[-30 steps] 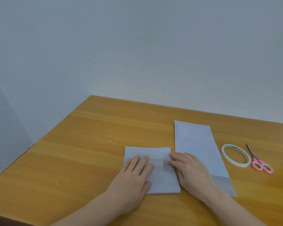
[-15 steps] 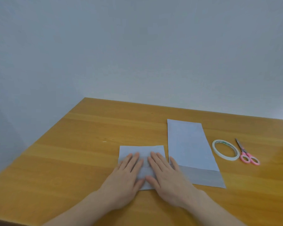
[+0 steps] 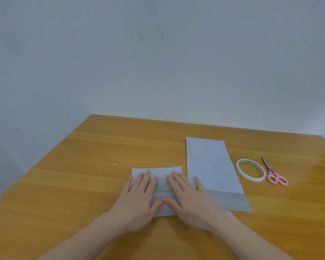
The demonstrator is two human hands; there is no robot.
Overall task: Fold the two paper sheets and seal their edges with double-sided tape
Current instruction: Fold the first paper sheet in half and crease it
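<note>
Two sheets lie on the wooden table (image 3: 83,175) in the head view, the only view there is. The smaller folded sheet (image 3: 158,172) sits under both hands; the longer folded sheet (image 3: 210,166) lies just to its right, with a darker band across its near end, and the two look close but not overlapping, though the right hand hides part of the gap.

Risks, as I judge them: if the palms slide sideways while pressing, the layers of the smaller sheet could skew, so the edges meant for sealing no longer line up. The right hand's (image 3: 190,201) outermost finger reaches onto the longer sheet, and a drag there could shift or wrinkle that sheet. Whether any tape is already inside the fold cannot be told; if it is, a crooked press would fix the error in place. The roll of double-sided tape (image 3: 250,169) and the pink-handled scissors (image 3: 274,175) lie well to the right, touched by neither hand.

Grip: neither hand grasps anything. The left hand (image 3: 139,199) lies flat, fingers spread and extended, palm down on the smaller sheet's left part. The right hand lies likewise flat on its right part, and the thumbs meet near the sheet's middle.
</note>
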